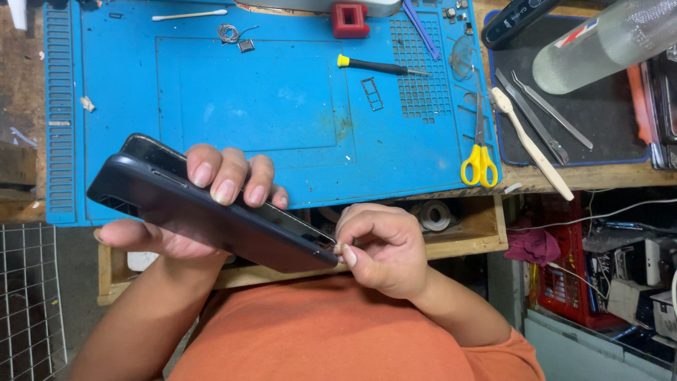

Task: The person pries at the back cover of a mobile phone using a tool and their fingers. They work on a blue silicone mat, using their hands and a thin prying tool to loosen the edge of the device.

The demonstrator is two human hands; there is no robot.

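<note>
Two hands work off the tabletop's near edge: left hand (204, 204) grasps a black smartphone (211, 212); right hand (381, 247) pinches its lower corner.

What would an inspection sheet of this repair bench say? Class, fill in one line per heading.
Surface: blue work mat on a wooden bench.
Job's things: black phone, tilted, above the lap.
Clutter: yellow-handled scissors, screwdriver, tweezers, cotton swab, clear bottle.
Grippers: left hand grips the phone; right hand pinches at its lower corner.
Cables: white lead at right.
Surroundings: wire rack, red crate.
</note>
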